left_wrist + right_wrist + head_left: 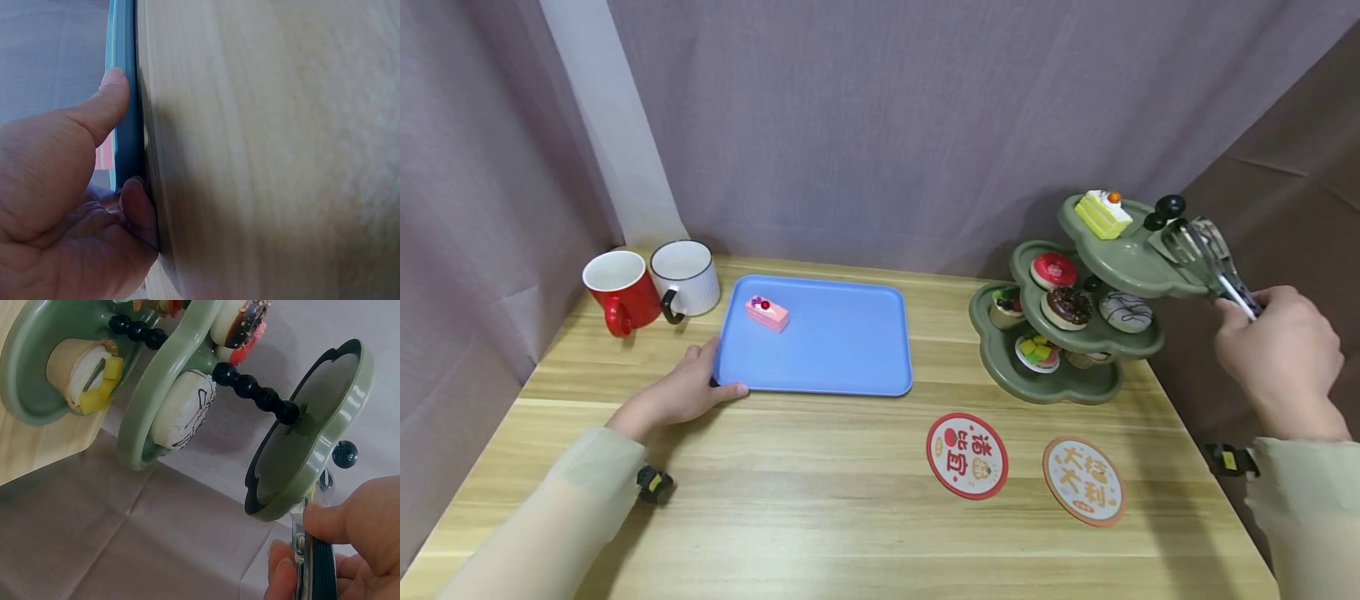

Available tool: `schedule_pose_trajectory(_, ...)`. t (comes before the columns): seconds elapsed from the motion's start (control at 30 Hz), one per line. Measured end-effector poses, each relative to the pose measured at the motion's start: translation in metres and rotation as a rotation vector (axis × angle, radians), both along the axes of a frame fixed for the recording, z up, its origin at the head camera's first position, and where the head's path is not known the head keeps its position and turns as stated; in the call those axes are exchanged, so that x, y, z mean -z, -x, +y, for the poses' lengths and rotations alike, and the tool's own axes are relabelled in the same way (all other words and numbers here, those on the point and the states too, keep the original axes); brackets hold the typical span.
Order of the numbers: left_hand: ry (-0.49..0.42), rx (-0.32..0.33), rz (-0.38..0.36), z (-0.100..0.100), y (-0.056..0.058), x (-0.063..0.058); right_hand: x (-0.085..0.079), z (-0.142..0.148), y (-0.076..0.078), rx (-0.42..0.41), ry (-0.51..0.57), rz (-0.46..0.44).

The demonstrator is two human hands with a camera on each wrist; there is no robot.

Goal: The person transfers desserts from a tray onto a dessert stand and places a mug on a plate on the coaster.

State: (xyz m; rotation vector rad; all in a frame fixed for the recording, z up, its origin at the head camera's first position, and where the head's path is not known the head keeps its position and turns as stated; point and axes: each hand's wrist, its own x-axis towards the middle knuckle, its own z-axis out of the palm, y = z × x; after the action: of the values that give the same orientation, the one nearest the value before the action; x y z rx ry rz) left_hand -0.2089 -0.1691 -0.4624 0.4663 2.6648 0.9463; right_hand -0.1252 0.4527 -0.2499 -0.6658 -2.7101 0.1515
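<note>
My left hand grips the near left corner of a blue tray; in the left wrist view the thumb lies on the tray's rim with a finger curled under it. A pink cake slice lies on the tray. My right hand grips metal tongs, whose tips reach the top tier of a green three-tier stand. A yellow cake slice sits on that tier. Donuts and small cakes fill the lower tiers. In the right wrist view the tongs' handle sits between my fingers.
A red mug and a white mug stand at the back left of the wooden table. Two round paper coasters lie near the front right. Grey curtains close off the back and sides.
</note>
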Motion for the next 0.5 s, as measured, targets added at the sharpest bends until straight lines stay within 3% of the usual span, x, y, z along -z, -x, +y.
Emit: schedule_pose_trajectory(0.5,0.001,0.005,0.006,0.0004,-0.0001,0.0005,-0.0031,-0.0013,-0.0043,0.016,0.032,0.067)
